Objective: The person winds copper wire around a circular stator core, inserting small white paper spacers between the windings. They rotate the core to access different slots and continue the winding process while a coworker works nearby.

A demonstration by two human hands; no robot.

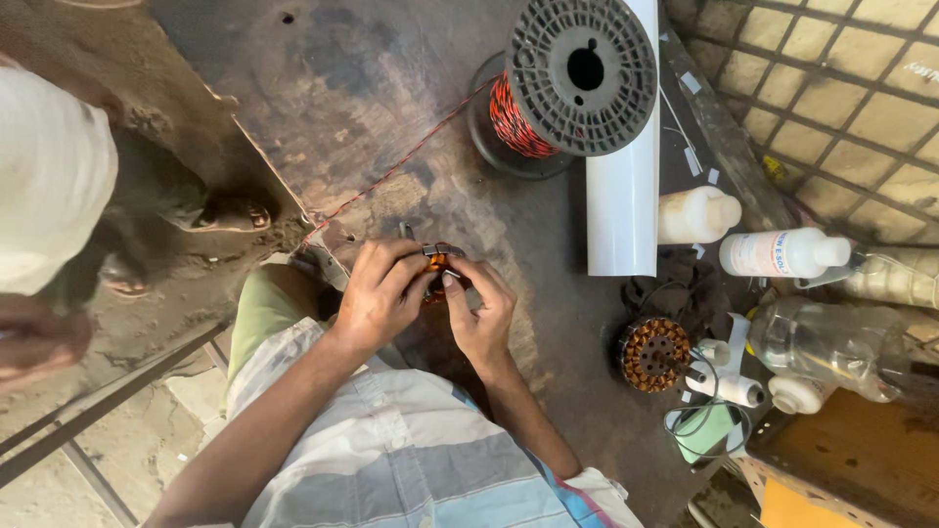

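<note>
At 9 o'clock in our view a co-worker's white cap [49, 181] fills the left edge, with a bare foot [230, 210] on the ground just beside the dark metal surface [372, 88]. A thin red-and-black wire [391, 171] runs taut from the surface's near-left edge up toward 1 o'clock, where it meets the grey plastic wire spool [572, 78] wound with the same red-and-black strand.

At the centre, our left hand [377, 293] has its fingers clenched around a small orange-copper wound stator [437, 269], grasping it from the left and top. Our right hand [481, 313] touches the same part from the right, its fingers curled on it with the thumb pressing at its edge. The stator sits between both hands just above the surface, mostly hidden by them.

Toward 3 o'clock a white plastic pipe [623, 196] lies upright in the view, just beside the spool. Right of it lie 2 white bottles [782, 252], near each other. Below them, at 4 o'clock, a second copper-wound stator [653, 354] rests on the surface, with a clear plastic bottle [831, 342] and white pipe fittings [729, 376] just beside it.
</note>
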